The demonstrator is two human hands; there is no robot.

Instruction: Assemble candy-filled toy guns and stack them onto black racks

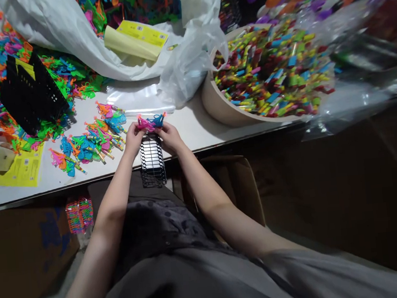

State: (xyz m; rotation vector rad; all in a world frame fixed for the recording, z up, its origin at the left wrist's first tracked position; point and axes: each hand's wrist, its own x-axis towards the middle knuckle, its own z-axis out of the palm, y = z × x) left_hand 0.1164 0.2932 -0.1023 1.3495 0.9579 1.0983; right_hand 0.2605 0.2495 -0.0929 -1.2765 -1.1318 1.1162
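Observation:
At the table's front edge, my left hand [133, 140] is closed, its fingers pinching a small pink plastic toy [144, 124]. My right hand [170, 137] pinches a small blue plastic toy [158, 121] right beside it. Both toys have orange tips and sit at the upper end of a black slotted rack [152, 160], between my hands. The rack's lower end reaches past the table edge toward my lap. Fingertips partly hide where the toys meet the rack. Left of my hands lies a row of colourful toys with striped sticks [94, 142].
A round tub [220, 104] full of small multicoloured pieces stands on the right. Black racks [34, 97] rest on a pile of bright plastic toys at the left. Yellow printed sheets [145, 32] lie on a white bag [79, 43]; clear plastic bags [134, 99] lie nearer.

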